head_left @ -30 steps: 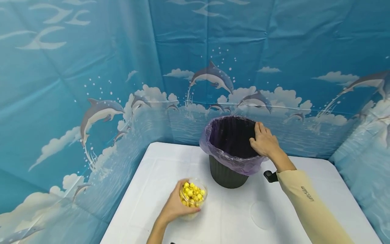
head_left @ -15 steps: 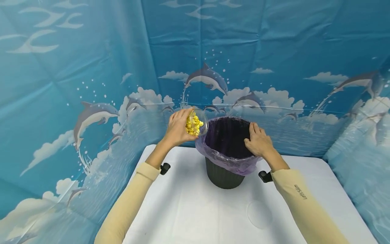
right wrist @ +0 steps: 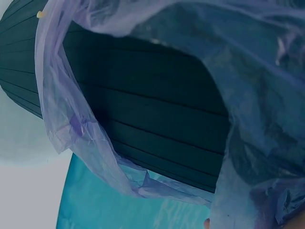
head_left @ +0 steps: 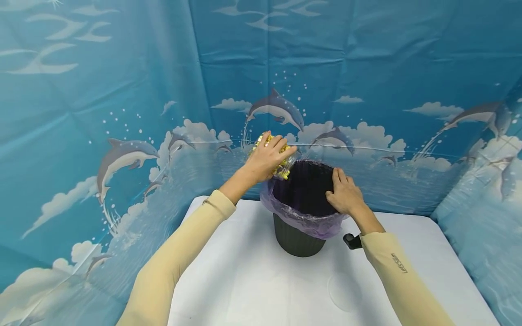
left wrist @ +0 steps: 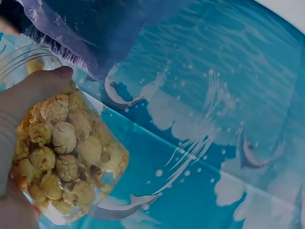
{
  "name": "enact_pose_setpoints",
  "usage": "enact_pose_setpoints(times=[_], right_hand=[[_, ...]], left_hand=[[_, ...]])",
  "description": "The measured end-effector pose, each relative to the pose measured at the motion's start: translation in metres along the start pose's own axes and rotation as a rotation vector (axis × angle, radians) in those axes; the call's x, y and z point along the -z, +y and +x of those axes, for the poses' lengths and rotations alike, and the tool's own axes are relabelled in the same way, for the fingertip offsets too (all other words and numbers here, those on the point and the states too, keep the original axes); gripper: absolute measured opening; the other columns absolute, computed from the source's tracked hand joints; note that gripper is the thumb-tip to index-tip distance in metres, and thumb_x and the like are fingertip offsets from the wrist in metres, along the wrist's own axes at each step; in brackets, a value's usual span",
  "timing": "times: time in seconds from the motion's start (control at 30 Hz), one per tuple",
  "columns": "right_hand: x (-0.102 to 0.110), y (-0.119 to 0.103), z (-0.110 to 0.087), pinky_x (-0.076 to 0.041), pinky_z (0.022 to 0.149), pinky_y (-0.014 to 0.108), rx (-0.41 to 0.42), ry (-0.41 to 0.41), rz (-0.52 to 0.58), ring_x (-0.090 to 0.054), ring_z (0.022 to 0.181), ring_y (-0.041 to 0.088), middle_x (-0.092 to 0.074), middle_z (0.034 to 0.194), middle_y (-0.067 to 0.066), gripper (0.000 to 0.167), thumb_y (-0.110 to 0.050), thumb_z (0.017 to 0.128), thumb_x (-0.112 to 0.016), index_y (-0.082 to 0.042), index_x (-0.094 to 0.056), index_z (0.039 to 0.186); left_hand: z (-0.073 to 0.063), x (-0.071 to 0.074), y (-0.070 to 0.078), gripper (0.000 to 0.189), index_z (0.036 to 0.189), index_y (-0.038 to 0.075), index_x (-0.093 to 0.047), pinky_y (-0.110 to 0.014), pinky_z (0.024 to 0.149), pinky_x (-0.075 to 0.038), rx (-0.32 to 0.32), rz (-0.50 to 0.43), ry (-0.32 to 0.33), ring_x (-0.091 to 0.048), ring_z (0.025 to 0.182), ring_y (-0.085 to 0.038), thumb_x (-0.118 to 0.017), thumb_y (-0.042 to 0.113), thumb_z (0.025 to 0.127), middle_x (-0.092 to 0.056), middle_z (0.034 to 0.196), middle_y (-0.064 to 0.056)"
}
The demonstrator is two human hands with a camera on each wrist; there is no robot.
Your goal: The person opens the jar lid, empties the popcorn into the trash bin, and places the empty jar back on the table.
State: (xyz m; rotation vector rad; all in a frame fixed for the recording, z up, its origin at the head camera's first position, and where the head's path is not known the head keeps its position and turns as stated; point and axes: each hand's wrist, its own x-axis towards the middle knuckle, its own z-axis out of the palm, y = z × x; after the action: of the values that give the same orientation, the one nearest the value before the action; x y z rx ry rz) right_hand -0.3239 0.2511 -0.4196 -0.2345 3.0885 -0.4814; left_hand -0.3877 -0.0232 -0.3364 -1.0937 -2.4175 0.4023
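Observation:
My left hand [head_left: 264, 158] grips a clear jar of yellow popcorn [left wrist: 64, 138] from above. The jar [head_left: 290, 159] is tipped sideways, its mouth over the left rim of a dark trash bin [head_left: 299, 242]. In the left wrist view, popcorn fills most of the jar, and one piece sits by its neck. A purple bin liner [head_left: 303, 222] is folded over the bin's rim. My right hand [head_left: 346, 192] holds the bin's right rim, thumb on the inner side. The right wrist view shows the liner [right wrist: 71, 114] hanging over the ribbed bin wall [right wrist: 147, 105].
A clear round disc, like a lid [head_left: 344, 292], lies on the white table [head_left: 261, 290] in front of the bin. Blue dolphin-printed sheets [head_left: 228, 45] hang close behind and beside the table. A black wrist mount [head_left: 352, 241] sticks out by the right sleeve.
My left hand has lifted the jar from the table to the bin and turned it over sideways at the rim. The right hand has stayed on the rim.

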Motion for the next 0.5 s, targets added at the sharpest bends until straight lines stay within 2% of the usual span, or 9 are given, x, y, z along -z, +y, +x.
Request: enact_pose_setpoints(times=[0.07,0.17,0.33,0.5], right_hand=[[0.001,0.001,-0.001,-0.032,0.111,0.075,0.003,0.003,0.002,-0.018,0.148,0.060,-0.004,0.168,0.034,0.078,-0.025,0.104,-0.043,0.011,-0.003,0.161],[0.001,0.001,-0.001,-0.032,0.111,0.075,0.007,0.004,0.008,-0.019,0.149,0.059,-0.005,0.169,0.034,0.079,-0.025,0.103,-0.043,0.011,-0.003,0.161],[0.002,0.000,-0.002,-0.032,0.112,0.075,-0.004,0.003,0.007,-0.018,0.149,0.058,-0.004,0.169,0.034,0.080,-0.025,0.102,-0.043,0.011,-0.004,0.161],[0.002,0.001,-0.002,-0.032,0.111,0.074,-0.009,0.000,0.007,-0.019,0.148,0.059,-0.005,0.168,0.034,0.080,-0.025,0.102,-0.045,0.011,-0.004,0.161]], left_hand=[[0.002,0.002,0.003,0.083,0.159,0.026,-0.036,-0.057,0.129,-0.023,-0.029,0.049,-0.001,-0.036,0.152,-0.031,-0.082,0.021,0.090,-0.042,0.160,-0.012],[0.003,0.006,0.005,0.078,0.160,0.027,-0.035,-0.057,0.129,-0.022,-0.054,0.116,-0.020,-0.035,0.153,-0.031,-0.075,0.013,0.094,-0.040,0.162,-0.012],[0.004,0.012,0.006,0.079,0.160,0.026,-0.032,-0.057,0.130,-0.021,-0.093,0.176,-0.032,-0.033,0.154,-0.032,-0.075,0.013,0.095,-0.039,0.163,-0.013],[0.008,0.015,0.009,0.079,0.158,0.027,-0.033,-0.055,0.130,-0.021,-0.125,0.216,-0.009,-0.034,0.153,-0.031,-0.077,0.017,0.093,-0.040,0.161,-0.012]])
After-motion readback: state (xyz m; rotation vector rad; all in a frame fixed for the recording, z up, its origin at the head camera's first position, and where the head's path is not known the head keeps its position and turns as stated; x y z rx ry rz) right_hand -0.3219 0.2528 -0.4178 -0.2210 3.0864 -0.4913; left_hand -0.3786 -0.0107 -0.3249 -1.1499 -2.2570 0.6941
